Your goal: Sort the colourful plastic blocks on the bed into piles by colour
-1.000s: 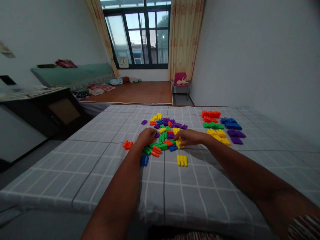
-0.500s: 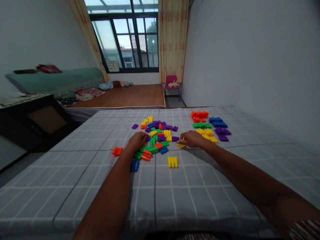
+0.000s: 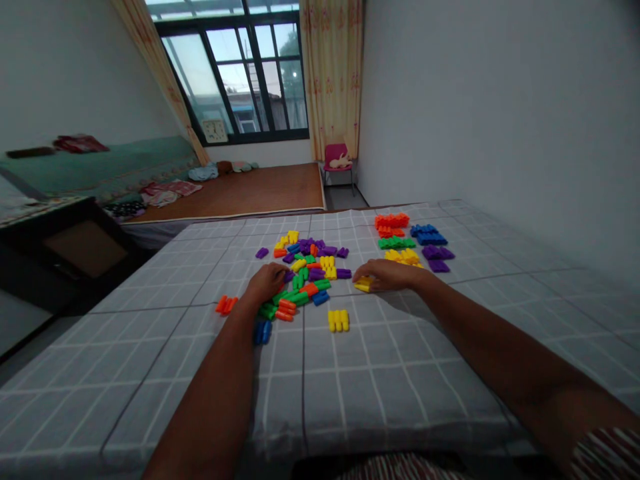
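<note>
On the checked cloth lies a loose pile of plastic building blocks in purple, green, orange, yellow and blue. My left hand (image 3: 267,283) rests at the pile's left side, fingers curled down beside a purple block (image 3: 289,275); what they grip is hidden. To the right of the pile, my right hand (image 3: 384,274) pinches a yellow building block (image 3: 363,285) low over the cloth. A separate yellow block (image 3: 339,321) lies nearer to me. Past my right hand sit yellow blocks (image 3: 400,256), partly covered by that hand.
Sorted by colour at the far right are orange (image 3: 391,222), green (image 3: 397,243), blue (image 3: 429,234) and purple blocks (image 3: 438,253). An orange block (image 3: 227,305) and a blue block (image 3: 263,331) flank my left forearm. A white wall (image 3: 500,100) borders the table's right.
The view has shifted and tilted slightly. My right hand still has the yellow block, which now shows more plainly under the fingers. My left hand stays at the pile's left side.
</note>
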Demonstrator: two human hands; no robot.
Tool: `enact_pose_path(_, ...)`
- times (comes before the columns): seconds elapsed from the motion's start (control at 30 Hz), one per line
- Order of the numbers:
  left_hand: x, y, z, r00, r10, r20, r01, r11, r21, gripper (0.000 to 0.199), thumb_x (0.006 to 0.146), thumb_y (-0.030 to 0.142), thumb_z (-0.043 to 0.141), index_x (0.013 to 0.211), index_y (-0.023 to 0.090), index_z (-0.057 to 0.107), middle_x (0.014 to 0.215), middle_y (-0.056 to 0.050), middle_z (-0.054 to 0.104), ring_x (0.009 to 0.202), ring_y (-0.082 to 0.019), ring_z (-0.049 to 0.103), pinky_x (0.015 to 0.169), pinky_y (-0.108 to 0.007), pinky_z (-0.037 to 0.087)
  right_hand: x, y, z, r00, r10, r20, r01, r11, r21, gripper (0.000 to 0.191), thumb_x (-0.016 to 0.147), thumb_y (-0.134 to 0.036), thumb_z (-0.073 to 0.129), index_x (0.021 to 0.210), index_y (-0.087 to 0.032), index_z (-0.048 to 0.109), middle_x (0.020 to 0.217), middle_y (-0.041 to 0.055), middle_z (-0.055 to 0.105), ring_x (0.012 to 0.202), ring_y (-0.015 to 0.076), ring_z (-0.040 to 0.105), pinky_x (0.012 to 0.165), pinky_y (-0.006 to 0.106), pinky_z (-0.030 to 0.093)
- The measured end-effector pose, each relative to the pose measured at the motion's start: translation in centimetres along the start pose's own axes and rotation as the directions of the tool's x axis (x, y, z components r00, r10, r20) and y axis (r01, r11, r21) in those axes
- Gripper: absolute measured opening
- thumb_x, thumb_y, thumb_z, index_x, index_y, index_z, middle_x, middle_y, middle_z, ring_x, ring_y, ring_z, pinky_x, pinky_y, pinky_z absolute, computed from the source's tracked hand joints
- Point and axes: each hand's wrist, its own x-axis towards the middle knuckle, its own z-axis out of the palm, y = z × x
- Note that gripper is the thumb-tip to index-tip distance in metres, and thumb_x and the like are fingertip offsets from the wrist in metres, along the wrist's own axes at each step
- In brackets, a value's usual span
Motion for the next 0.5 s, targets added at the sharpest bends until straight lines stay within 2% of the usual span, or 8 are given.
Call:
enact_pose_path(0.1,0.0,-0.1,0.0,1.0,-0.004,-0.013,0.004,1.0,-0.017,0.038,0.086,0.027,0.042,0.107,0.021,0.073,0.107,-0.006,0.073,0.098,-0.021,0.066,0.084,-0.027,0.05,-0.8,0.5,-1.6,0.997,0.039,-0.071,-0.038,0.999,0.016,0.045,0.072,-0.033,0.074,0.116,-0.025,0.068,0.107,0.0067,0.07,0.092,0.0223,0.065,0.08,0.032,0.049)
enact_pose_path(0.17,0.0,-0.1,0.0,1.0,-0.008,-0.018,0.008,1.0,-0.025,0.037,0.086,0.028,0.043,0.106,0.021,0.074,0.108,-0.006,0.073,0.098,-0.021,0.066,0.085,-0.027,0.05,-2.4,1.9,-3.7,0.973,0.093,-0.212,-0.098,0.995,-0.01,0.043,0.075,-0.033,0.071,0.117,-0.024,0.066,0.108,0.0063,0.07,0.092,0.0212,0.065,0.079,0.03,0.048)
enact_pose_path(0.23,0.1,-0.1,0.1,1.0,-0.011,-0.019,0.01,1.0,-0.027,0.037,0.086,0.027,0.043,0.106,0.021,0.074,0.109,-0.006,0.073,0.099,-0.021,0.066,0.087,-0.027,0.049,-4.5,4.2,-5.9,0.906,0.217,-0.365,-0.249,0.968,-0.042,0.041,0.078,-0.033,0.069,0.117,-0.023,0.065,0.106,0.006,0.07,0.089,0.0209,0.065,0.078,0.03,0.047)
enact_pose_path(0.3,0.2,-0.1,0.1,1.0,-0.008,-0.017,0.008,1.0,-0.022,0.037,0.086,0.027,0.043,0.107,0.021,0.073,0.11,-0.006,0.073,0.1,-0.021,0.066,0.089,-0.027,0.048,-6.4,6.8,-7.5,0.83,0.348,-0.436,-0.409,0.911,-0.051,0.038,0.078,-0.035,0.068,0.114,-0.022,0.065,0.103,0.0058,0.071,0.086,0.021,0.065,0.074,0.03,0.046)
enact_pose_path(0.37,0.2,-0.1,0.1,1.0,-0.003,-0.009,0.003,1.0,-0.015,0.039,0.086,0.026,0.041,0.108,0.019,0.073,0.11,-0.007,0.072,0.1,-0.021,0.066,0.09,-0.027,0.048,-7.5,9.2,-8.0,0.799,0.434,-0.417,-0.499,0.864,-0.057,0.036,0.077,-0.035,0.069,0.11,-0.022,0.066,0.103,0.0055,0.071,0.086,0.0212,0.065,0.072,0.029,0.046)
enact_pose_path(0.5,0.3,-0.2,0.1,1.0,-0.004,0.003,0.004,1.0,-0.003,0.041,0.087,0.027,0.039,0.11,0.016,0.072,0.111,-0.009,0.072,0.1,-0.022,0.066,0.09,-0.029,0.049,-7.6,12.0,-6.8,0.821,0.476,-0.316,-0.528,0.844,-0.099,0.034,0.072,-0.034,0.071,0.104,-0.024,0.069,0.103,0.0038,0.071,0.088,0.0212,0.064,0.071,0.029,0.045)
